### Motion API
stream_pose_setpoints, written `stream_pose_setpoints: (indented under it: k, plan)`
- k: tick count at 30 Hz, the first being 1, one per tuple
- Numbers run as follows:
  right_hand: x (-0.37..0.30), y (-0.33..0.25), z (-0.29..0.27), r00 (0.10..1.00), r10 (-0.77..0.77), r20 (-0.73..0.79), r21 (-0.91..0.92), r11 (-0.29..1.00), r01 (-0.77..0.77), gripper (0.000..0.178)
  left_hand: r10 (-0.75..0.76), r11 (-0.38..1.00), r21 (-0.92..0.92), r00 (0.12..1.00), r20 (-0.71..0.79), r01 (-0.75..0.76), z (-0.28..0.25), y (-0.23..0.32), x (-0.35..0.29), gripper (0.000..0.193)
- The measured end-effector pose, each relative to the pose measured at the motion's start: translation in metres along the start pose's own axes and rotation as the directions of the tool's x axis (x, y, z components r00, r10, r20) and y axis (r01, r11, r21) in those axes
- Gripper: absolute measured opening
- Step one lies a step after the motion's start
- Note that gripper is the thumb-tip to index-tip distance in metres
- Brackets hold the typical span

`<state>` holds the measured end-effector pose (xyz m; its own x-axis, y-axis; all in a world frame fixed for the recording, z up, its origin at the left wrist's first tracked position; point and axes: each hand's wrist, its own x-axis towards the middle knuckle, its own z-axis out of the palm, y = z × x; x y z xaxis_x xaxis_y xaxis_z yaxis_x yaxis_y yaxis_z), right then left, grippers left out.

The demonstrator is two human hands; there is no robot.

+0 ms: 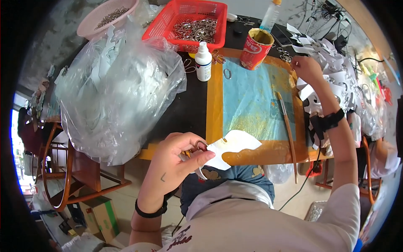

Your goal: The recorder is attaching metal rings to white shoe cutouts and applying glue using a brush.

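My left hand (174,161) is closed, thumb against fingers, on a white cut-out piece (237,145) of flat, flexible material with a curved outline. A metal ring (201,145) shows at the same fingers. The piece hangs over the table's near edge, above my lap. My right hand (307,69) is at the far right of the table, its fingers curled together beside some small metal rings (285,54). Whatever those fingers hold is hidden. A brush (287,126) with a long wooden handle lies on the blue taped work sheet (247,103), its handle end past the table edge.
A red can (256,48) with a yellowish, smeared inside stands behind the sheet, and a white bottle (203,63) is left of it. A red basket (187,8) holds metal rings. A big clear plastic bag (121,96) fills the left. White pieces (336,71) are heaped at right.
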<state>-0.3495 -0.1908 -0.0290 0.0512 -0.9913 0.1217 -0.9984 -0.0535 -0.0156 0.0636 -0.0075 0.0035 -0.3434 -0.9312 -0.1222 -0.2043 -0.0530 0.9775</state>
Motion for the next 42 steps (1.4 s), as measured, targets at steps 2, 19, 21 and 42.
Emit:
stream_pose_setpoints:
  k: [2,19,21,42]
  plan:
    - [0.004,-0.006,0.003,0.995,-0.035,-0.096,-0.086,0.996,0.026,0.020,-0.010,0.999,-0.041,1.000,0.000,0.010,-0.001,0.000,0.001,0.022]
    - [0.041,0.012,0.042,0.929,-0.253,-0.270,-0.064,0.967,0.245,0.018,-0.166,0.982,-0.077,0.980,0.109,0.175,-0.001,0.010,0.015,0.014]
    - [0.052,0.027,0.051,0.918,-0.312,-0.244,0.056,0.941,0.335,0.018,-0.165,0.982,-0.070,0.978,0.129,0.175,0.002,0.013,0.015,0.014]
    - [-0.075,-0.052,-0.043,0.990,-0.125,0.070,0.729,0.684,0.035,0.015,0.548,0.837,-0.282,0.713,0.438,-0.470,0.001,0.065,-0.025,0.027]
